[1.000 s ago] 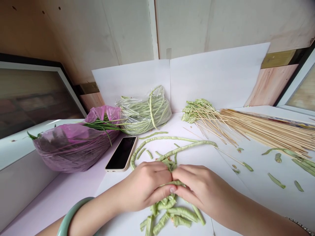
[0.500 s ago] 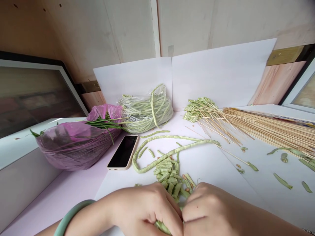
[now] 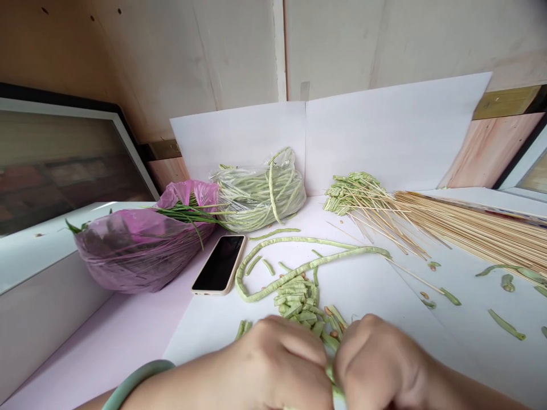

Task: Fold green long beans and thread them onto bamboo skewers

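At the bottom centre my left hand (image 3: 286, 364) is closed, its fingers curled, with a green bangle on the wrist. My right hand (image 3: 380, 364) is closed close beside it on the right. Bits of green bean (image 3: 335, 382) show in the narrow gap between the hands; what the fingertips grip is hidden. Just beyond lies a pile of cut bean pieces (image 3: 297, 299), with loose brown seeds around it. A long bean (image 3: 290, 276) curves in a loop past the pile, and a thin stick (image 3: 414, 275) touches its right end.
A phone (image 3: 219, 265) lies left of the loop. Further back are a purple bag (image 3: 141, 250) of greens, a clear bag (image 3: 260, 196) of long beans, a heap of skewered beans (image 3: 352, 191) and many bare skewers (image 3: 474, 228). Bean scraps (image 3: 506, 324) lie at the right.
Both hands have shifted slightly right, and a small gap has opened between them. The bean seen under my left fingers is now covered. The whole view has moved a little.
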